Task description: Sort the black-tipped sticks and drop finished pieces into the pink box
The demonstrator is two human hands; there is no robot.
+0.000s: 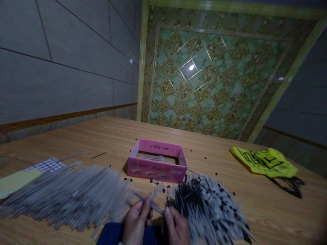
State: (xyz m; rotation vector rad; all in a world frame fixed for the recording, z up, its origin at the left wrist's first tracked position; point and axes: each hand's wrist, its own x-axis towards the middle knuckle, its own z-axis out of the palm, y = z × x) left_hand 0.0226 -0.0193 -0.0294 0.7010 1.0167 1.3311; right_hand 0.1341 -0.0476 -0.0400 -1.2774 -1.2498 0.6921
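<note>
My left hand (138, 219) is closed, thumb and fingers pinching a thin greyish tube (157, 209). The tube slants from upper left down toward my right hand (176, 224). My right hand is closed too, with its thumb and fingertips at the tube's lower end. Left of my hands lies a wide pile of long translucent tubes (74, 195). Close by on the right is a heap of thin pieces with black and whitish ends (206, 207). Small clear and black bits (160, 187) are scattered just beyond my fingers.
A pink open box (157, 172) stands ahead, with some pale tubes (154, 158) inside. A yellow bag with black print (265, 161) lies to the right. Yellow paper (20, 182) and a checked sheet (48, 164) rest at the left. The wooden table (102, 136) runs toward tiled walls.
</note>
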